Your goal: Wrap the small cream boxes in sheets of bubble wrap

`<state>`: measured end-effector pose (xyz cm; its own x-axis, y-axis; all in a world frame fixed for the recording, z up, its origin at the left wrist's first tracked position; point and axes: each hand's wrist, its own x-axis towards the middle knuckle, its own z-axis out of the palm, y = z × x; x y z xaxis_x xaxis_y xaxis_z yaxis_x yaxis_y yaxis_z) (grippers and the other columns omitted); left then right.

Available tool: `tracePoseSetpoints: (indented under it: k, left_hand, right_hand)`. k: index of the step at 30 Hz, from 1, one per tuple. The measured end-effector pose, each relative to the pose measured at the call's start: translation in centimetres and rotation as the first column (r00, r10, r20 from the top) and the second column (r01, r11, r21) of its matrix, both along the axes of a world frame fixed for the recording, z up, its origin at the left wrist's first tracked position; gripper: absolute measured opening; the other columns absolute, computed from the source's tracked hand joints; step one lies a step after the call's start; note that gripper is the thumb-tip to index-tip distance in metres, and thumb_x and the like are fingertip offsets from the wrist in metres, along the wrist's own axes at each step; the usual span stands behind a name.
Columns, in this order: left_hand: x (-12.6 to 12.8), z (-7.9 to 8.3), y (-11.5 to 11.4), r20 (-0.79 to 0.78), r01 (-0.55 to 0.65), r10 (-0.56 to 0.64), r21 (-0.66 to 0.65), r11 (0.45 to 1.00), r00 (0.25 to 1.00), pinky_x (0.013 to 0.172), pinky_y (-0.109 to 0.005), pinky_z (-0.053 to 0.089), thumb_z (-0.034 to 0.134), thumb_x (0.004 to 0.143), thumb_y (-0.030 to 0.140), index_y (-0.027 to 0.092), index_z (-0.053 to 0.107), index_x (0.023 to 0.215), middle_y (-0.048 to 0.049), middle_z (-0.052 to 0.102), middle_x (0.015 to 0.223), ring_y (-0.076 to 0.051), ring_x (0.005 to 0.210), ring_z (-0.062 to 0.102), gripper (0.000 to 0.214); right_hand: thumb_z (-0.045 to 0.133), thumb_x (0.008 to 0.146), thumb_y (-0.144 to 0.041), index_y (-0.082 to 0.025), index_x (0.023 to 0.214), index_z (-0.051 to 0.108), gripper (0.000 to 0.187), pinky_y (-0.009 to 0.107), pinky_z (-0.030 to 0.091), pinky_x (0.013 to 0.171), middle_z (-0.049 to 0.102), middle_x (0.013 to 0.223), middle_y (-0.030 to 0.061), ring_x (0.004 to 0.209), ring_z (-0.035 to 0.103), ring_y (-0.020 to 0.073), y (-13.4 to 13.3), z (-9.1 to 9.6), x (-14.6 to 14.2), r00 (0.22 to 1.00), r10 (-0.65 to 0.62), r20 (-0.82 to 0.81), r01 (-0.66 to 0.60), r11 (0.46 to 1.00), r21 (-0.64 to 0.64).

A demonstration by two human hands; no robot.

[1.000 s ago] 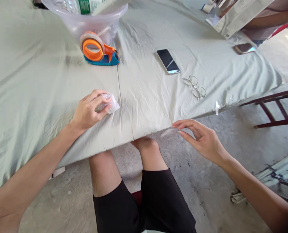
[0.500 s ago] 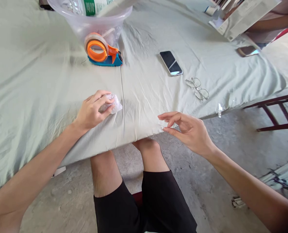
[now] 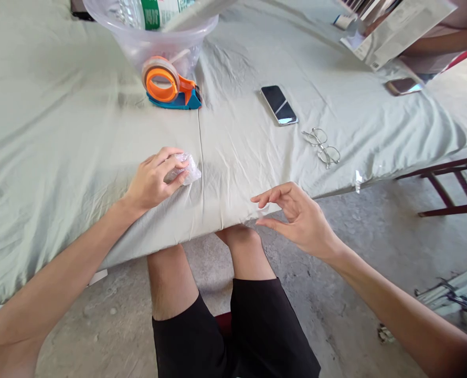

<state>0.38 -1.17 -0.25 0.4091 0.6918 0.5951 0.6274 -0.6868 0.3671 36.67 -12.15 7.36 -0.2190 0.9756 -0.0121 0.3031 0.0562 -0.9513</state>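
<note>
On the cloth-covered table, my left hand [image 3: 152, 178] is closed around a small bundle of clear bubble wrap [image 3: 190, 170], its thumb and fingers pressing the sides. What the wrap contains cannot be made out. Over the table's front edge hovers my right hand [image 3: 292, 215], palm turned inward, thumb and fingers curved toward each other. Between those fingertips is a small translucent piece of clear tape [image 3: 263, 210], partly hard to see. A tape dispenser [image 3: 170, 84] with an orange core and blue base stands beyond my left hand.
Behind the dispenser is a clear plastic tub [image 3: 155, 39] with a bottle inside. A phone [image 3: 279, 105] and eyeglasses [image 3: 322, 146] lie to the right. Another tape strip [image 3: 358, 181] hangs from the table edge. A second phone [image 3: 404, 86] lies near another person's arm [image 3: 446, 42].
My right hand has shifted slightly left and its thumb and fingers have spread a little. My left hand stays on the bubble wrap. The whole view has shifted slightly.
</note>
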Motion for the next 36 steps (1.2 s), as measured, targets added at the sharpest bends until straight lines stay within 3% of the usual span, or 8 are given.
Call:
tracePoseSetpoints:
  k: [6,9,13,18,22,25,30,36]
  left_hand:
    - [0.0,0.1,-0.1,-0.012,-0.011,0.011,-0.047,0.999,1.000,0.096,-0.041,0.069,0.065,0.115,0.041,0.025,0.078,0.115,-0.0097,0.081,0.139,-0.026,0.111,0.084,0.020]
    - [0.1,0.0,-0.1,0.007,0.005,-0.004,-0.014,1.000,1.000,0.092,-0.040,0.069,0.065,0.116,0.039,0.025,0.077,0.114,-0.0095,0.081,0.138,-0.026,0.106,0.084,0.018]
    - [0.1,0.0,-0.1,0.001,0.006,-0.006,0.000,1.000,1.000,0.090,-0.039,0.069,0.065,0.117,0.038,0.025,0.076,0.114,-0.0092,0.081,0.138,-0.025,0.106,0.084,0.018]
    - [0.0,-0.1,0.0,-0.021,0.000,0.000,-0.011,1.000,1.000,0.093,-0.040,0.069,0.064,0.117,0.040,0.024,0.076,0.116,-0.0101,0.080,0.139,-0.026,0.108,0.084,0.020]
    - [0.1,-0.1,0.0,-0.023,-0.023,0.022,-0.033,0.999,0.999,0.090,-0.040,0.068,0.063,0.117,0.040,0.025,0.075,0.116,-0.0099,0.080,0.140,-0.025,0.105,0.083,0.020]
    - [0.2,-0.1,-0.1,-0.015,-0.023,0.023,-0.015,1.000,1.000,0.089,-0.039,0.068,0.063,0.116,0.040,0.026,0.074,0.115,-0.0093,0.080,0.138,-0.025,0.105,0.083,0.018]
    - [0.1,0.0,-0.1,-0.027,-0.025,0.023,-0.057,0.998,0.999,0.091,-0.040,0.069,0.064,0.115,0.037,0.026,0.073,0.117,-0.0098,0.079,0.138,-0.026,0.107,0.083,0.015]
    - [0.0,-0.1,-0.1,-0.041,-0.017,0.015,-0.040,0.999,0.999,0.089,-0.041,0.068,0.063,0.116,0.038,0.026,0.072,0.119,-0.0095,0.078,0.140,-0.026,0.105,0.083,0.015]
  right_hand:
    - [0.107,0.085,-0.054,-0.032,0.107,0.061,0.056,0.063,0.065,0.124,0.070,0.109,0.0011,0.126,0.081,0.0330,0.0,-1.1,-0.7,1.000,-0.003,-0.005,0.003,1.000,0.018]
    - [0.102,0.093,-0.054,-0.031,0.105,0.060,0.049,0.060,0.069,0.112,0.065,0.101,-0.0011,0.113,0.083,0.0292,0.1,-1.5,-1.0,0.999,-0.008,-0.039,0.009,0.999,0.032]
    - [0.093,0.101,-0.056,-0.031,0.108,0.062,0.040,0.051,0.070,0.094,0.064,0.091,-0.0023,0.094,0.078,0.0240,0.0,-1.4,-1.1,0.998,-0.022,-0.055,0.019,0.998,-0.053]
    - [0.095,0.099,-0.048,-0.029,0.106,0.069,0.034,0.041,0.065,0.078,0.069,0.101,-0.0003,0.083,0.075,0.0185,-0.2,-1.0,-0.6,0.996,-0.054,-0.070,0.046,0.993,-0.111]
    - [0.096,0.097,-0.045,-0.027,0.102,0.070,0.032,0.040,0.066,0.078,0.077,0.119,0.0030,0.081,0.078,0.0165,-0.3,-0.8,-0.2,0.995,-0.076,-0.068,0.064,0.984,-0.165]
    - [0.096,0.095,-0.042,-0.029,0.112,0.073,0.031,0.040,0.068,0.081,0.079,0.109,0.0008,0.083,0.079,0.0179,-0.3,-0.8,0.0,0.992,-0.097,-0.081,0.082,0.981,-0.178]
    - [0.098,0.093,-0.045,-0.032,0.142,0.068,0.059,0.046,0.071,0.087,0.081,0.096,-0.0009,0.085,0.081,0.0224,-0.2,-0.8,0.0,0.991,-0.106,-0.086,0.083,0.970,-0.230]
    - [0.101,0.091,-0.054,-0.029,0.130,0.074,0.053,0.044,0.069,0.084,0.081,0.093,-0.0012,0.079,0.080,0.0211,-0.2,-0.6,-0.4,0.986,-0.142,-0.085,0.117,0.962,-0.249]
